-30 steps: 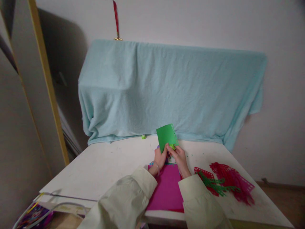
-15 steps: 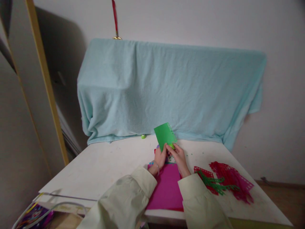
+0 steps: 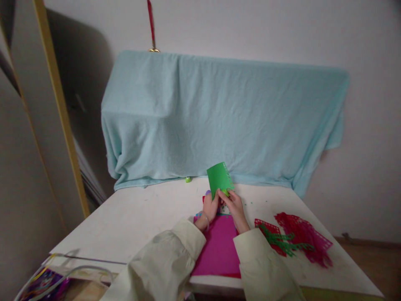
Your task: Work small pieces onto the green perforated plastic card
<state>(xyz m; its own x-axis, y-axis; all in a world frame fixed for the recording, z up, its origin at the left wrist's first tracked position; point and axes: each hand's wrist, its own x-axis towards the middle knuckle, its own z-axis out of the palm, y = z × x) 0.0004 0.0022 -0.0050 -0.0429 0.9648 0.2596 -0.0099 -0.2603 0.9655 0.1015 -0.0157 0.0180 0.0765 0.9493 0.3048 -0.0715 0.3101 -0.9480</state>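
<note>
Both of my hands hold up a small green paper sheet (image 3: 218, 179) above the white table (image 3: 134, 217); a row of small holes runs along its right edge. My left hand (image 3: 210, 209) grips its lower left corner. My right hand (image 3: 234, 207) pinches a small light-green punch (image 3: 226, 192) against the sheet's lower right edge. A magenta sheet (image 3: 218, 246) lies flat on the table under my wrists.
A pile of cut red and green paper strips (image 3: 294, 240) lies at the right. A tiny green object (image 3: 188, 179) sits by the light blue cloth (image 3: 219, 117) draped at the back. A bag of coloured things (image 3: 44, 284) sits lower left.
The green sheet tilted slightly left, then came back upright and a little to the right. My hands have hardly moved.
</note>
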